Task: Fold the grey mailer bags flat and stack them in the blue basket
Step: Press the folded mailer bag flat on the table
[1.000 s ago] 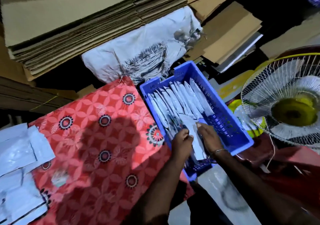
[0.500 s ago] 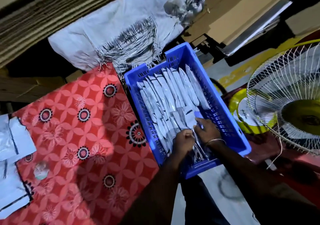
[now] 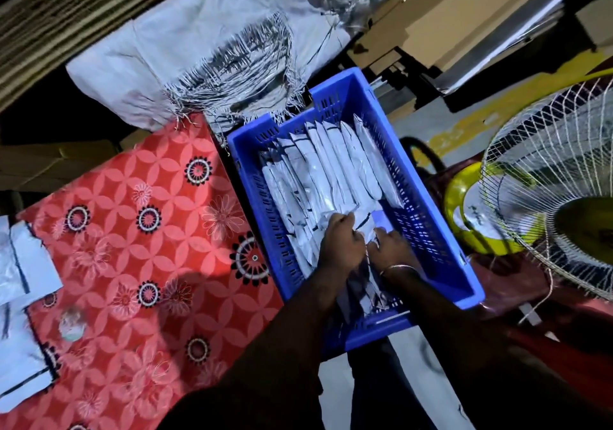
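The blue basket (image 3: 428,217) sits right of centre and holds a row of several folded grey mailer bags (image 3: 335,164) standing on edge. Both hands are inside the basket at the near end of the row. My left hand (image 3: 338,247) curls its fingers round a folded grey bag among the others. My right hand (image 3: 391,247) grips the same bag's right side, a thin bangle on its wrist. The bag's lower part is hidden behind the hands. Unfolded grey mailer bags (image 3: 23,263) lie at the far left.
A red flower-patterned cloth (image 3: 142,263) covers the surface left of the basket. A torn white woven sack (image 3: 185,48) lies behind it, with stacked cardboard (image 3: 464,15) beyond. A white wire-guard fan (image 3: 557,214) stands close at the right.
The view has dropped and shifted, so the basket sits more central. Both hands have pushed deeper into the basket and drawn together on the folded bag.
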Available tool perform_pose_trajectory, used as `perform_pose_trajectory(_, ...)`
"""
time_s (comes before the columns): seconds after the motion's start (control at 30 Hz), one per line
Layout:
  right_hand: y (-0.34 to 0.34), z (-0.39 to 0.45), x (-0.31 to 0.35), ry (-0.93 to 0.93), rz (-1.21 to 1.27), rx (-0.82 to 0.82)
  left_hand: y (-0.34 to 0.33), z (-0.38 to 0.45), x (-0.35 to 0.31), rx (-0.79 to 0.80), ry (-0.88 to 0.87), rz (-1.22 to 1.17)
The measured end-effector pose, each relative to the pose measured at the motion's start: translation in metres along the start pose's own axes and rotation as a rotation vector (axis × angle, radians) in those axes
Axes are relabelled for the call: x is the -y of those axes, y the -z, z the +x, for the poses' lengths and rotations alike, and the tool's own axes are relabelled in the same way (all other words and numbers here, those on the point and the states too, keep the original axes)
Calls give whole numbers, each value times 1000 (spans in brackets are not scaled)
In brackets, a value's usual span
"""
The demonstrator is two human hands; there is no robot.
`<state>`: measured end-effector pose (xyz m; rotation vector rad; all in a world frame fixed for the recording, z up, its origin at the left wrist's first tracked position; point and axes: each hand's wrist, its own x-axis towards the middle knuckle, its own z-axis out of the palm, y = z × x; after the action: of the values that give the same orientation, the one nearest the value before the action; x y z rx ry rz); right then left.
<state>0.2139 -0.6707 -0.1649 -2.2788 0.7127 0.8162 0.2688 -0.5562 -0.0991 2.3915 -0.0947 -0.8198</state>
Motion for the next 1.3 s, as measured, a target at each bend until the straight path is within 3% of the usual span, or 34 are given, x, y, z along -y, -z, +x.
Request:
perform_pose_trajectory(0.17,5,-11,-6,-5,153,-32,4,19,-2,-131,27,39)
perform_pose_trajectory(0.3,6,-31,-7,195,210,-158,4,32,-13,-179,56,52)
perform_pose_trajectory(0.43,-8,-28,-3,92,105,-4,3,37,-19,-184,29,231)
perform_pose_trajectory(0.57,-14,-14,-11,48,65,72,-6,49,-19,-122,-15,243)
perform_pose_trajectory(0.83,-7,-10,-9,5,80,179,-3,39,-1,16,-47,79)
perform_pose_trajectory(1.0,13,-49,3,46,52,44,12,22,-4,84,-56,-20)
perform_pose_trajectory(1.3,64,-119,50,238,-28,-121,61,-76,32,-93,-77,-405)
